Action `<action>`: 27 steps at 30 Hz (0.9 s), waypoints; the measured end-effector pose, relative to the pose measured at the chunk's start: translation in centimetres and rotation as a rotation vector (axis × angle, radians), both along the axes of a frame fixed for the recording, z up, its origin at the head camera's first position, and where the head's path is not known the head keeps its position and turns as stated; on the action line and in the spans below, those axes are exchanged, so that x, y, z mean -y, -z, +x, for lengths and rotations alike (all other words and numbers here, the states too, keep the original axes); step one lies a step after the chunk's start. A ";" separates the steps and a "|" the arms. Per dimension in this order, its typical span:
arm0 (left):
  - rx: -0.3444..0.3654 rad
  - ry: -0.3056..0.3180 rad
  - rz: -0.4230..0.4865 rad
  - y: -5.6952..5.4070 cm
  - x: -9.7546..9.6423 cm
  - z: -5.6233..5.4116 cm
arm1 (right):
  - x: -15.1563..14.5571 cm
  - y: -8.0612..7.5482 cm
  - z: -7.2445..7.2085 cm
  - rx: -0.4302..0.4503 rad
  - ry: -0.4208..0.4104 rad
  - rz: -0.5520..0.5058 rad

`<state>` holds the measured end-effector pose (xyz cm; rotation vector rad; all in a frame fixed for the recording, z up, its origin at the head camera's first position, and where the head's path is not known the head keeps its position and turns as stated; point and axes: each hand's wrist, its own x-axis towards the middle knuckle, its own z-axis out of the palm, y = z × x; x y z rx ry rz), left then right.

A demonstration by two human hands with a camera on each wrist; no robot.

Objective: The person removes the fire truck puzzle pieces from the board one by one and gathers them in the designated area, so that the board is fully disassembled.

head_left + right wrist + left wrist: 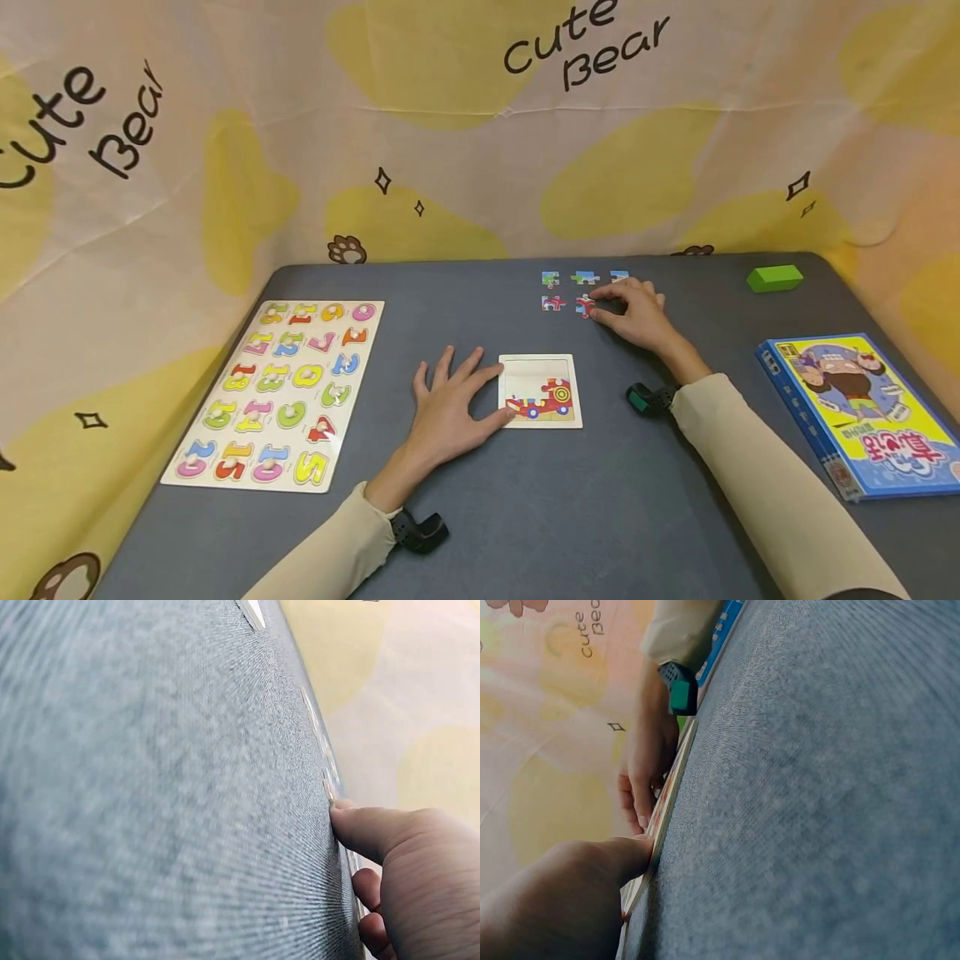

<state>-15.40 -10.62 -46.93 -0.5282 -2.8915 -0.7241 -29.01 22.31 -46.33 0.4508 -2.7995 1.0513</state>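
A small square jigsaw frame [537,367] lies in the middle of the table, a red and yellow train picture filling its lower part. My left hand [447,412] is spread flat at its left side, thumb and index fingertip on the frame's edge; the left wrist view shows the thumb [630,855] against that edge. Farther back, my right hand [636,312] pinches a red and blue jigsaw piece [583,307] between thumb and index finger, low at the tabletop. Beside it lie a pink-red piece [552,304] and green-blue pieces [585,277], one partly behind the fingers.
On the left lies a white number board [348,350] with colourful knobbed numerals. A green block [775,279] sits at the back right, and a blue and yellow boxed book [862,417] at the right edge. A patterned curtain [465,167] hangs behind the table.
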 end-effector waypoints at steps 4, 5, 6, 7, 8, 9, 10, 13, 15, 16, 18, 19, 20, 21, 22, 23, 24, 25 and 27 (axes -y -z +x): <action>-0.002 0.003 0.004 0.0 0.0 0.0 | 0.0 0.0 -0.1 -0.001 0.018 -0.005; -0.002 0.003 0.003 0.0 0.0 0.0 | 0.0 -0.1 -0.1 0.000 0.021 -0.006; 0.000 0.003 0.003 0.1 0.0 -0.1 | 0.1 -0.1 -0.2 0.000 0.023 -0.006; 0.001 0.002 0.002 0.1 0.0 -0.1 | 0.1 -0.1 -0.2 0.002 0.024 -0.006; 0.002 0.002 0.001 0.1 0.0 -0.1 | 0.1 -0.2 -0.2 0.003 0.024 -0.004; 0.002 0.001 -0.001 0.1 0.0 -0.1 | 0.1 -0.2 -0.2 0.003 0.024 -0.003; 0.003 0.000 -0.002 0.1 0.0 -0.1 | 0.1 -0.3 -0.2 0.003 0.025 -0.001; 0.003 0.000 0.001 0.1 0.0 -0.1 | 0.2 -0.3 -0.2 0.004 0.029 0.001; 0.001 0.001 0.003 0.1 0.1 -0.1 | 0.2 -0.3 -0.2 0.003 0.034 0.001; 0.002 0.001 0.004 0.1 0.1 -0.1 | 0.2 -0.3 -0.3 0.003 0.036 -0.001; 0.002 0.002 0.004 0.1 0.1 0.0 | 0.2 -0.2 -0.3 0.003 0.036 -0.004; 0.003 0.002 0.004 0.1 0.1 0.0 | 0.2 -0.2 -0.3 0.002 0.037 -0.006; 0.004 0.002 0.003 0.1 0.1 0.0 | 0.2 -0.2 -0.3 0.002 0.037 -0.007; 0.005 0.003 0.003 0.1 0.1 0.0 | 0.2 -0.2 -0.3 0.003 0.037 -0.009; 0.005 0.003 0.003 0.1 0.1 0.0 | 0.2 -0.1 -0.3 0.001 0.037 -0.011; 0.006 0.004 0.002 0.1 0.1 0.0 | 0.2 -0.1 -0.3 -0.001 0.038 -0.017; 0.005 0.004 0.002 0.1 0.1 -0.1 | 0.2 -0.1 -0.3 -0.003 0.039 -0.023; 0.006 0.004 0.001 0.1 0.1 -0.1 | 0.2 -0.1 -0.3 -0.008 0.042 -0.033; 0.006 0.006 0.000 0.0 0.1 -0.1 | 0.2 0.0 -0.2 -0.017 0.042 -0.063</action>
